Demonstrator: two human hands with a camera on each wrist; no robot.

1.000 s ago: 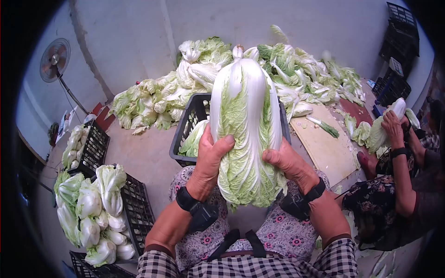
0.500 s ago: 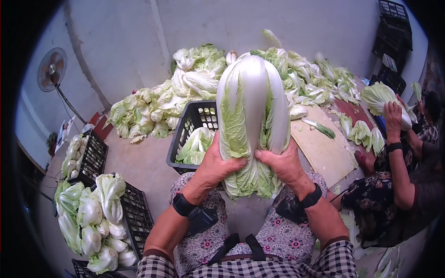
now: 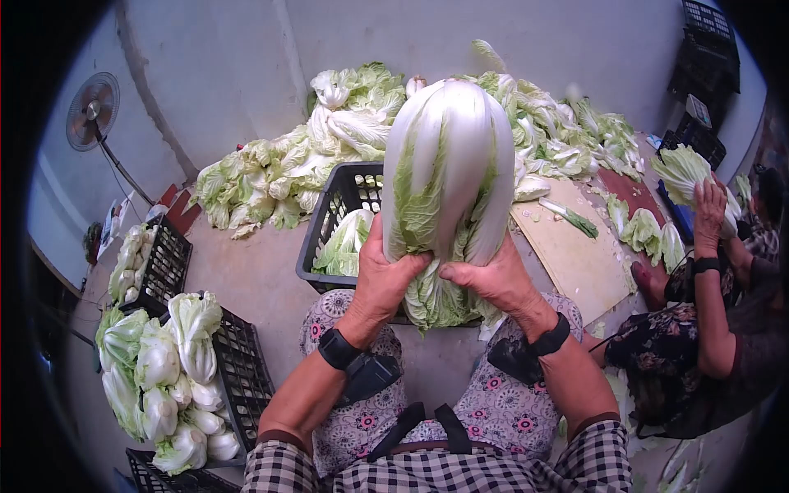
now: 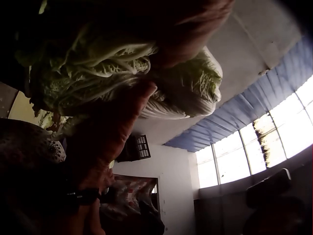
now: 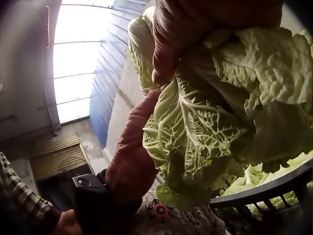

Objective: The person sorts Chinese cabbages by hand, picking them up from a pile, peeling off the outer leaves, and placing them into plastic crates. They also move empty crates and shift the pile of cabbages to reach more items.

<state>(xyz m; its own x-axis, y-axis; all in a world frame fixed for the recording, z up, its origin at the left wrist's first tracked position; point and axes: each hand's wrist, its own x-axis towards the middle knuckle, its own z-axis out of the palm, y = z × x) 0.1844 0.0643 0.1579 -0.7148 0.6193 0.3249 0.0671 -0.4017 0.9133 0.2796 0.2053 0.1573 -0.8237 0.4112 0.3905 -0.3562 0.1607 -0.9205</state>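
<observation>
A large napa cabbage (image 3: 448, 164) is held up in front of me, white base up and toward the head camera, leafy end down. My left hand (image 3: 383, 275) grips its left side and my right hand (image 3: 496, 281) its right side. Both thumbs lie across the near leaves, tips close together; most fingers are hidden behind the head. In the right wrist view, loose crinkled outer leaves (image 5: 195, 122) hang below the hands. Just beyond the cabbage stands a black plastic crate (image 3: 311, 246) with another napa cabbage (image 3: 345, 244) inside.
Piled cabbages and leaves (image 3: 263, 181) line the wall. At left stand crates (image 3: 242, 361) loaded with cabbages (image 3: 160, 361) and a fan (image 3: 93, 111). To the right lies a yellowish board (image 3: 567, 246); beside it a person's hand (image 3: 708, 218) holds a cabbage (image 3: 684, 177).
The cabbage has tipped, its base coming toward the head camera. My thumbs have moved closer together across it. At right, the other person's cabbage has turned, leafy end now up.
</observation>
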